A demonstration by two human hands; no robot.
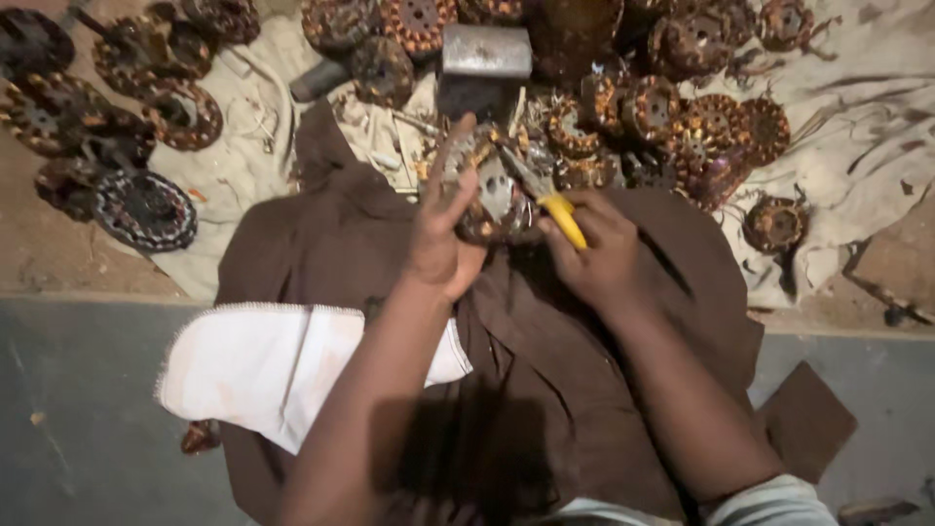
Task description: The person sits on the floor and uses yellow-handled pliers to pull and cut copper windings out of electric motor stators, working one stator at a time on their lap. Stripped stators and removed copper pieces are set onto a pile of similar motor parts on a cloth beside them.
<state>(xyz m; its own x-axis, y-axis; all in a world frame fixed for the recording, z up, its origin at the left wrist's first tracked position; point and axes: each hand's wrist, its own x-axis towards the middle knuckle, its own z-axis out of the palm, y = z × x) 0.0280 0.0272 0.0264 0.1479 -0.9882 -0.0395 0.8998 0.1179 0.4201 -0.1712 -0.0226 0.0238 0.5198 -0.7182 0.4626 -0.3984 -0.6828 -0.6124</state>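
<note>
My left hand grips a round motor stator wound with copper wire, holding it upright over my lap. My right hand is closed on yellow-handled pliers, whose metal jaws point up-left into the stator's windings. Both hands meet above a dark brown cloth that covers my legs. My left thumb and fingers hide the stator's left rim.
Many similar copper-wound stators lie piled on a pale sheet ahead, with more stators at the left. A grey metal block stands just beyond the hands. A white cloth lies across my left knee. A brown square piece rests on the grey floor.
</note>
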